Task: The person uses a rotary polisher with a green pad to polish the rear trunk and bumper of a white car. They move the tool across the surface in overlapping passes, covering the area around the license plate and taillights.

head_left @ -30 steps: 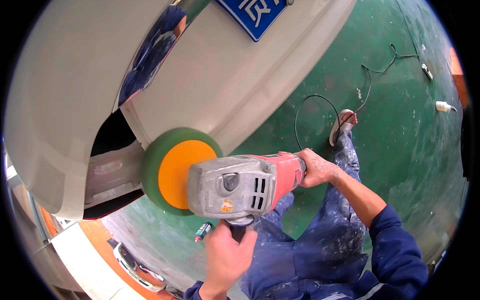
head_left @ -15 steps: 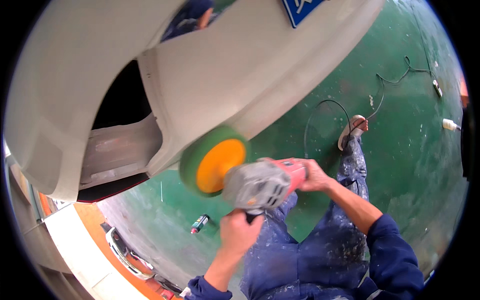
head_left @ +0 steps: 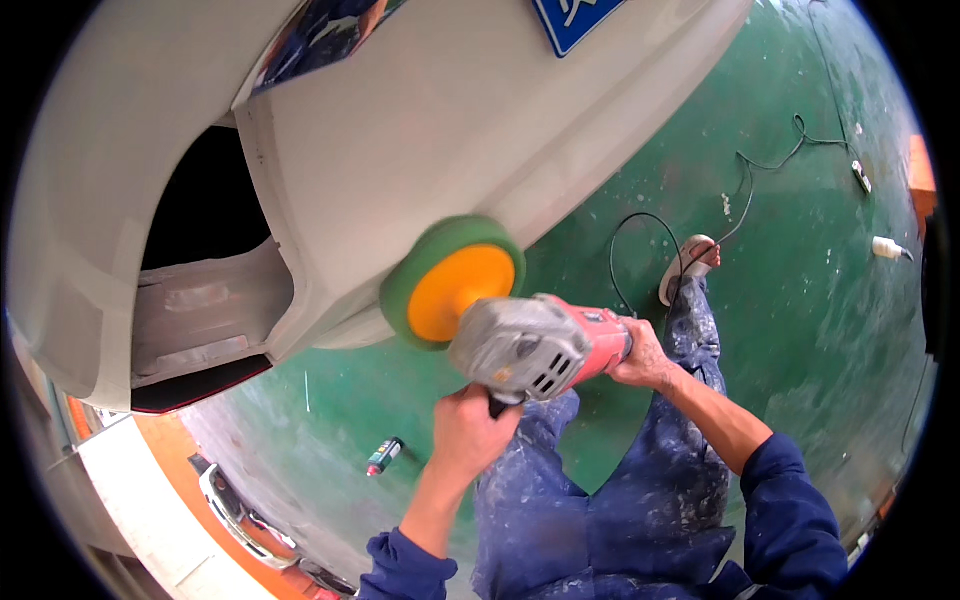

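Note:
A red and grey polishing machine (head_left: 525,345) is held in front of me with both hands. My left hand (head_left: 470,430) wraps round its black side handle below the grey head. Round the rear grip at the red body's end my right hand (head_left: 642,352) is closed. The green foam polishing pad (head_left: 402,290) with a yellow backing disc (head_left: 462,290) lies against the lower edge of a pale car bumper (head_left: 440,130). Whether the pad presses on the paint or only skims it, I cannot tell.
An open lamp recess (head_left: 215,310) gapes in the car body at left. A blue licence plate (head_left: 578,22) is at the top. On the green floor lie a dark bottle (head_left: 385,456), a white bottle (head_left: 888,247) and a black power cord (head_left: 745,205). Detached car parts (head_left: 235,515) lie lower left.
The polishing machine and both hands have shifted slightly up, and the pad has moved right along the bumper. My view has moved a little, so the car sits further left.

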The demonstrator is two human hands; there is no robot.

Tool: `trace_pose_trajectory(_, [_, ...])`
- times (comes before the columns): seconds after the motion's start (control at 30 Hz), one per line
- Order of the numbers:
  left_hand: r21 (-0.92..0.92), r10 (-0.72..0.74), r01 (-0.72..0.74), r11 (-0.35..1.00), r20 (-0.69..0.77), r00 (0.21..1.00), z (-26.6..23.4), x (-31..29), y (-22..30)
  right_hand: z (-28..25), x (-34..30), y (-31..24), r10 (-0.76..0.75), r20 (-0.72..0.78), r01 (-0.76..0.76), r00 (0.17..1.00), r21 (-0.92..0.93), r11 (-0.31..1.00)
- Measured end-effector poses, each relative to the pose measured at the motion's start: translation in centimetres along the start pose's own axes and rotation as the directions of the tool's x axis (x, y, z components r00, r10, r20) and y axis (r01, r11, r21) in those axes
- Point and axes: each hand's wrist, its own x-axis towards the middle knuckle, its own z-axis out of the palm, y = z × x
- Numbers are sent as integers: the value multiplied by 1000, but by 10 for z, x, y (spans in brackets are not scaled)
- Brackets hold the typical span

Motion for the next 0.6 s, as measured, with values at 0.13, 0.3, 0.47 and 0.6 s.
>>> trace_pose_trajectory(0.13, [-65,-52,53,996,15,999,11,1,-1,-13,1,-1,33,36,-33,999,-3,999])
trace_pose_trajectory(0.3, [-182,-151,150,972,7,988,-14,-30,-23,-12,-22,-29,39,169,12,985,-290,957])
trace_pose_trajectory(0.47, [-396,-341,355,847,109,934,-25,-38,-21,-48,-15,-82,136,298,25,945,-477,878])
trace_pose_trajectory(0.6, [-452,-379,450,770,243,893,-16,-7,21,-114,-16,-125,278,252,-80,927,-592,802])
